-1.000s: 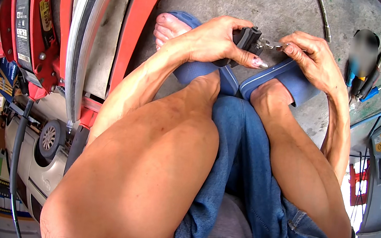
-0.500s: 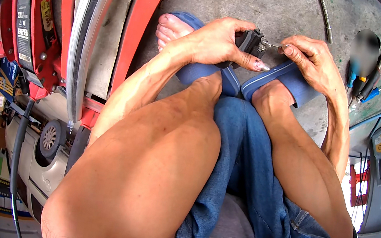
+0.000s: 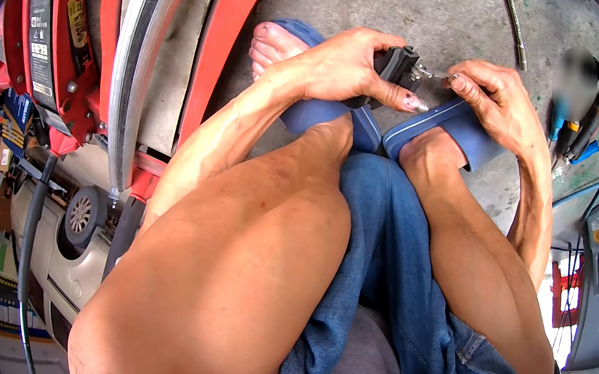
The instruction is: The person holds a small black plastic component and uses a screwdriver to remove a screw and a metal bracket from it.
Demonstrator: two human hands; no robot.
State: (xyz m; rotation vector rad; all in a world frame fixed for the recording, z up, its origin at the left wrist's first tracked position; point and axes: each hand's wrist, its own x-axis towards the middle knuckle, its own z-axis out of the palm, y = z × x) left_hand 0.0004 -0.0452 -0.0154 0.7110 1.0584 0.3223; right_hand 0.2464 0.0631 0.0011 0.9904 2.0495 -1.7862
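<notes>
I squat over the concrete floor [image 3: 443, 17] with both hands out past my knees, working on a small black part [image 3: 399, 65] held just above my blue sandals [image 3: 444, 123]. My left hand [image 3: 345, 68] is closed around the black part, fingers wrapped over its top and thumb stretched along its underside, so the part sits firmly in that grip. A thin metal piece [image 3: 429, 73] sticks out of its right end. My right hand [image 3: 496, 99] is pinched narrowly on the far end of that metal piece, thumb and forefinger tips together, the other fingers curled loosely behind.

As I judge it, the work is somewhere in the middle: the metal piece is engaged with the black part, but I cannot tell whether it is going in or coming out, nor how deep it sits, since my fingers hide the joint. Nothing lies finished on the floor beside me.

Off to my right a few hand tools [image 3: 584, 126] with blue and dark handles lie on the floor, well apart from my hands, untouched. A thin hose [image 3: 515, 34] runs across the floor above them. To my left stands a red machine [image 3: 68, 50] with a curved metal frame.
</notes>
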